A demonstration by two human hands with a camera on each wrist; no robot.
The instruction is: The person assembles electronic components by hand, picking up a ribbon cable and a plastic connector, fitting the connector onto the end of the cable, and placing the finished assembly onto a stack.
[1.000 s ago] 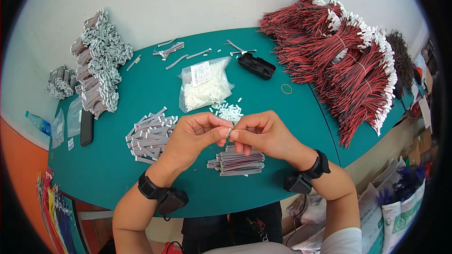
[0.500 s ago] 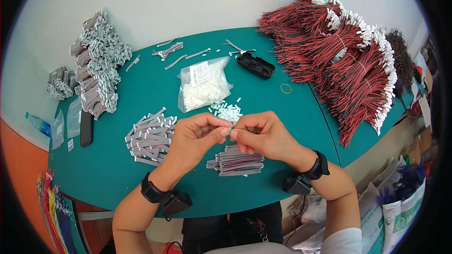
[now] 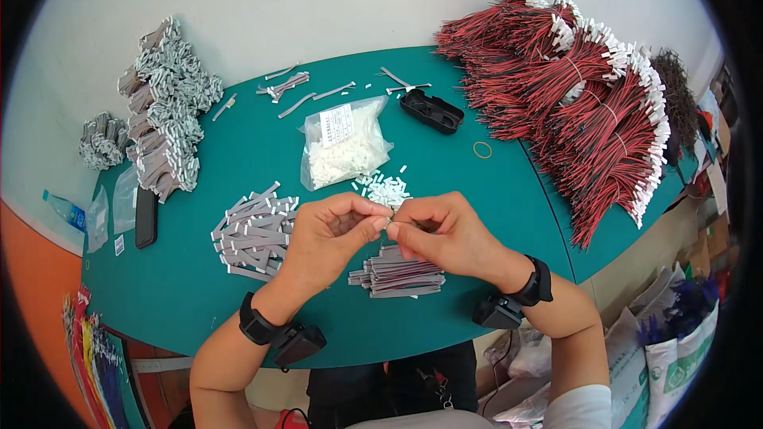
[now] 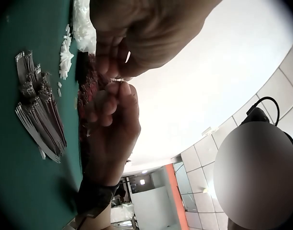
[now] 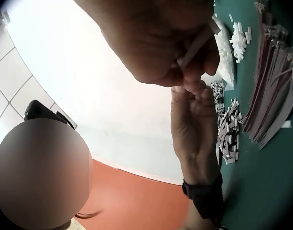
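In the head view, the left hand [image 3: 322, 242] and right hand [image 3: 453, 234] meet over the green table [image 3: 334, 314], thumbs and forefingers pinching a tiny piece [image 3: 389, 222] mostly hidden by the fingertips. Beyond them sit white connectors [image 3: 385, 189] and a plastic bag [image 3: 346, 160]; its white label [image 3: 337, 124] carries print too small to read. A pile of gray strips [image 3: 253, 237] lies beside the left hand, and a stack of gray cables [image 3: 401, 274] lies below the fingers. The table's near edge curves under the forearms; green surface stretches from the right hand to a dark seam [image 3: 547, 199] and the red-and-black wires [image 3: 588, 111].

In the left wrist view, the fingertips of both hands come together on a thin end, raised beside the tabletop.

In the right wrist view, a flat gray strip [image 5: 197, 45] lies in the right hand's curled fingers, its lower end by the pinching fingertips.
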